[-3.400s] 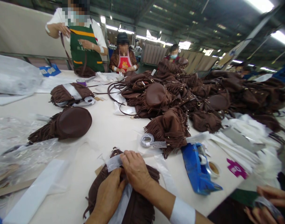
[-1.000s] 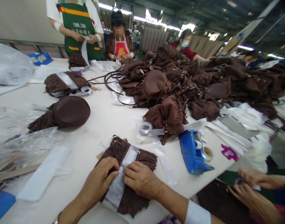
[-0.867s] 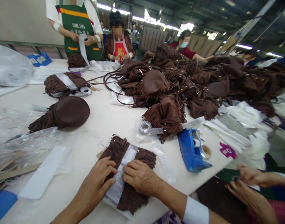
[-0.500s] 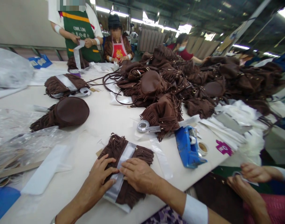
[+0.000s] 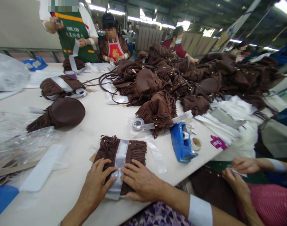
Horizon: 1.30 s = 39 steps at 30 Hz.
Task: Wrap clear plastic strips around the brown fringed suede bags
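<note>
A folded dark brown fringed bag (image 5: 137, 151) lies on the table right in front of me. Round its middle runs a pale translucent strip (image 5: 121, 150). My left hand (image 5: 98, 177) rests on the bag's left part, fingers spread, thumb and index tip at the strip. From the other side my right hand (image 5: 140, 180) presses flat on the bag, its fingertips at the strip's right edge. Both hands are open. A small tan card corner (image 5: 92, 157) sticks out at the bag's left side.
Ahead lies a big heap of brown fringed bags (image 5: 146, 82). A blue tape dispenser (image 5: 181, 142) and a tape roll (image 5: 196, 143) stand to the right. Clear plastic (image 5: 7, 141) covers the left side. A co-worker's hands (image 5: 237, 177) work at the right; others stand behind the table.
The bag has turned slightly, so its strip runs more upright, and my hands have moved with it. The standing co-worker at the back has raised one hand.
</note>
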Tool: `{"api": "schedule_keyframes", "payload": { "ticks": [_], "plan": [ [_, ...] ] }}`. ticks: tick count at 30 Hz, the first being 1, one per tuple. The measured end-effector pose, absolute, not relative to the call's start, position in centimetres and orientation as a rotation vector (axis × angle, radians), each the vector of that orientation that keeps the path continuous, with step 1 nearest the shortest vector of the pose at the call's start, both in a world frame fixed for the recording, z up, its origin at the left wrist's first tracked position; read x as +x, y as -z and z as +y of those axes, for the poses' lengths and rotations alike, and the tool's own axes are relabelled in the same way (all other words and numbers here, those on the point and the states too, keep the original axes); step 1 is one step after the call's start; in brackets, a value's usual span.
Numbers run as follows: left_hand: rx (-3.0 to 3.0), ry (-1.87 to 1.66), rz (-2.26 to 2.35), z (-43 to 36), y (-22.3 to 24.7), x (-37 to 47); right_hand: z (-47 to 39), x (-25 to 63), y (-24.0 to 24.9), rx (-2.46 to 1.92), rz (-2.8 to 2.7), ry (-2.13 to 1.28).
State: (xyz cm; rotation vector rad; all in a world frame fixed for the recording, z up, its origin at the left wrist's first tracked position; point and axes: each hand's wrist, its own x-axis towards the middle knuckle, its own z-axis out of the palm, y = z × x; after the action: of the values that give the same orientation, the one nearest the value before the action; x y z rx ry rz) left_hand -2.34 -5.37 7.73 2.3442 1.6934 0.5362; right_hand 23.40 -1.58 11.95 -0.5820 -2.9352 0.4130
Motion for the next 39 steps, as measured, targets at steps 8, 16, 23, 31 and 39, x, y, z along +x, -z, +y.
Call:
{"api": "schedule_keyframes", "payload": {
  "ticks": [8,16,23,31,39],
  "plan": [
    [2.235,-0.575,1.991,-6.6,-7.8,2.7,-0.5,27.0,-13.0,-0.578,-2.925,-0.524],
    [2.234,-0.629,1.941,-6.7,-7.9,2.3,-2.0,25.2,-11.9,-0.815,-2.655,-0.452],
    [2.201,-0.738,1.981,-7.1,-7.3,2.8,0.1,22.7,-12.4,-0.644,-2.877,-0.133],
    [2.059,-0.897,1.850,-8.6,-7.7,2.1,-0.1,22.4,-10.6,-0.788,-2.741,-0.300],
    [2.355,-0.887,1.765,-7.7,-7.8,2.0,0.3,22.1,-10.6,-1.055,-2.306,-0.755]
  ]
}}
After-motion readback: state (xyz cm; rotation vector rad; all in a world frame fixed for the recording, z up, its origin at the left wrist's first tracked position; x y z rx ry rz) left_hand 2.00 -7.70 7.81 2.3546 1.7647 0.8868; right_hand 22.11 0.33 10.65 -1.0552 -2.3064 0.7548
